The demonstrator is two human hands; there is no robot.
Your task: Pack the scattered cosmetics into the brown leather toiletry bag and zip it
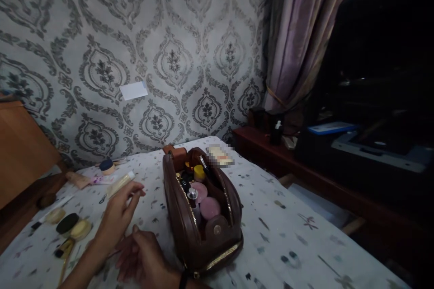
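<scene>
A brown cosmetic bag (183, 228) stands unzipped on the patterned cloth. Inside it are pink round items (210, 208), a yellow-lidded jar (199, 172), a silver-topped bottle (192, 195) and a dark-handled brush (205, 165). My left hand (118, 207) is left of the bag, fingers loosely stretched and apart, just in front of a pale tube (119, 184). Closer to me, my right hand (144, 255) hovers beside the bag's near left side. Its fingers point left, somewhat blurred, thumb apart, with nothing visible held.
Left on the cloth lie a dark-lidded jar (68, 225), a round pale item (81, 229), a pinkish tube (101, 179) and a blue-capped jar (107, 166). Behind the bag is a blurred-out packet (221, 156). A dark red ledge (251, 142) runs along the right.
</scene>
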